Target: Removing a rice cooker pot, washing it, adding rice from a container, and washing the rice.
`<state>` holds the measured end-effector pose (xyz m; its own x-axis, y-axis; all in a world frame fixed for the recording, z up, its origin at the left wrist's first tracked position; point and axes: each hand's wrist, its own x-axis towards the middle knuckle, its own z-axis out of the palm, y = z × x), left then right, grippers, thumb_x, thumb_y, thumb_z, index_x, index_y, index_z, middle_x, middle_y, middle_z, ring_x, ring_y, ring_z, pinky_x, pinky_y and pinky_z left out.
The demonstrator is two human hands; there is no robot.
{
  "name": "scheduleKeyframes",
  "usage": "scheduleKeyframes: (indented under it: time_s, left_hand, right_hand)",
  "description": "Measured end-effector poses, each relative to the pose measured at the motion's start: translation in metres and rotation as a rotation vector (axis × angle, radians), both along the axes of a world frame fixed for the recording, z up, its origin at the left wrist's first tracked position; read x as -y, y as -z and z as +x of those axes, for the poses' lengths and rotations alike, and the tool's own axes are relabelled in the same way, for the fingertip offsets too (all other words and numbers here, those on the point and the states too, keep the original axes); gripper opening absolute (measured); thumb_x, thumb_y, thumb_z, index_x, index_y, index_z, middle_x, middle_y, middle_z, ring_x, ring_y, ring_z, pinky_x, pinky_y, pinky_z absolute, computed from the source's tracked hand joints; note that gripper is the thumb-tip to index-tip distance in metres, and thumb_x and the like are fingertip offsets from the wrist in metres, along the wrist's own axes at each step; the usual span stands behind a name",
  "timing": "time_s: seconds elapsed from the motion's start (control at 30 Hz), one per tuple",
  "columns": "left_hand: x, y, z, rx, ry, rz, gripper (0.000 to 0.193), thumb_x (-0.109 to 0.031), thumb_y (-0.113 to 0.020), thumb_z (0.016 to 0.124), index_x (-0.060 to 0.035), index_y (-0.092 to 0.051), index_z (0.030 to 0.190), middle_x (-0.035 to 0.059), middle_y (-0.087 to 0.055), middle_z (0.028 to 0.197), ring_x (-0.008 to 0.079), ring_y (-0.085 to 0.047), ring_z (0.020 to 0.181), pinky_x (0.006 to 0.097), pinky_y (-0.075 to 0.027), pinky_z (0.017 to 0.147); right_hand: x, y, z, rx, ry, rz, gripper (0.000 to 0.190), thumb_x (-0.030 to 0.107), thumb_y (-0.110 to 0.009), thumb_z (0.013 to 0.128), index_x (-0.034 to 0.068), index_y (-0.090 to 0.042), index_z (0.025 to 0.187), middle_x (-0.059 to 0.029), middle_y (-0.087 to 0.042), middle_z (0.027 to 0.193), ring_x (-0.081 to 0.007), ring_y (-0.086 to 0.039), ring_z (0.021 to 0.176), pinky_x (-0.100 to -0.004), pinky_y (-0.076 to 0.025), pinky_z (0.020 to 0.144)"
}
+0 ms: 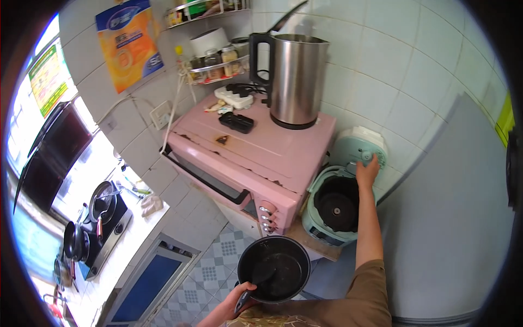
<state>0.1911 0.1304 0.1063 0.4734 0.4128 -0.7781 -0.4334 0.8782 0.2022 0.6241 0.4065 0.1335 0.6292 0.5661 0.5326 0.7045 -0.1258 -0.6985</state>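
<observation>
In my left hand (241, 296) I hold a round black pot (290, 265) by its near rim, tilted so that I look into it. The same hand pinches a dark paddle (244, 301), whose blade lies inside the pot. My right hand (367, 173) is at the inner face of the raised lid (347, 147) of a light green rice cooker, its fingers near the small round knob (366, 155). Whether they grip the lid cannot be made out. Below, the cooker body (312, 222) shows its dark well (327, 200) with a small round centre piece.
A pink toaster oven (261, 151), with rust spots, stands left of the cooker. On it are a steel kettle (296, 81) with its lid up, a black object (237, 122) and a white power strip (233, 97). A gas stove (108, 241) with pans is at the left.
</observation>
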Motion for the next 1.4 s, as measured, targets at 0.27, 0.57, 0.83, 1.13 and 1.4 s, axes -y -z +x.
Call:
scheduleKeyframes:
  time_s: [0.27, 0.57, 0.83, 1.13, 1.4]
  left_hand:
    - [0.018, -0.104, -0.017, -0.362, -0.027, 0.392, 0.051, -0.026, -0.052, 0.074, 0.0037, -0.045, 0.116, 0.0200, -0.054, 0.112, 0.0296, -0.054, 0.098, 0.0369, -0.038, 0.092]
    - [0.040, -0.055, -0.132, -0.215, -0.258, 0.155, 0.043, -0.022, -0.054, 0.073, -0.0063, -0.051, 0.112, 0.0142, -0.056, 0.109, 0.0316, -0.054, 0.096, 0.0439, -0.045, 0.078]
    - [0.060, -0.023, -0.245, 0.376, -0.167, -0.118, 0.057, -0.030, -0.053, 0.069, 0.0033, -0.046, 0.115, 0.0234, -0.053, 0.112, 0.0343, -0.052, 0.099, 0.0414, -0.036, 0.093]
    - [0.072, -0.029, -0.287, 0.007, -0.505, 0.146, 0.046, -0.017, -0.051, 0.071, 0.0075, -0.047, 0.110, 0.0202, -0.057, 0.105, 0.0326, -0.057, 0.094, 0.0438, -0.041, 0.090]
    - [0.086, 0.024, -0.322, 0.103, -0.629, 0.275, 0.045, -0.013, -0.052, 0.070, 0.0086, -0.045, 0.109, 0.0207, -0.057, 0.099, 0.0317, -0.059, 0.087, 0.0413, -0.050, 0.074]
  right_hand:
    - [0.013, -0.074, -0.067, -0.124, -0.087, 0.183, 0.053, 0.006, -0.058, 0.071, -0.001, -0.039, 0.120, -0.0210, -0.032, 0.121, -0.0315, -0.042, 0.107, -0.0390, -0.034, 0.091]
    - [-0.015, -0.177, -0.208, -0.051, -0.266, 0.367, 0.056, 0.008, -0.058, 0.070, 0.001, -0.039, 0.122, -0.0197, -0.043, 0.118, -0.0318, -0.043, 0.108, -0.0390, -0.034, 0.092]
    - [-0.085, -0.172, -0.227, -0.028, -0.184, 0.065, 0.077, 0.020, -0.061, 0.066, -0.003, -0.028, 0.132, -0.0230, -0.034, 0.133, -0.0331, -0.033, 0.124, -0.0350, -0.025, 0.103]
    - [-0.089, -0.142, -0.291, -0.166, -0.523, 0.307, 0.065, 0.009, -0.059, 0.070, 0.001, -0.034, 0.129, -0.0184, -0.041, 0.128, -0.0271, -0.040, 0.118, -0.0333, -0.034, 0.095]
    - [0.103, -0.110, -0.555, -0.347, -1.265, -0.155, 0.046, 0.002, -0.056, 0.074, 0.003, -0.046, 0.119, -0.0114, -0.049, 0.119, -0.0202, -0.045, 0.112, -0.0326, -0.036, 0.092]
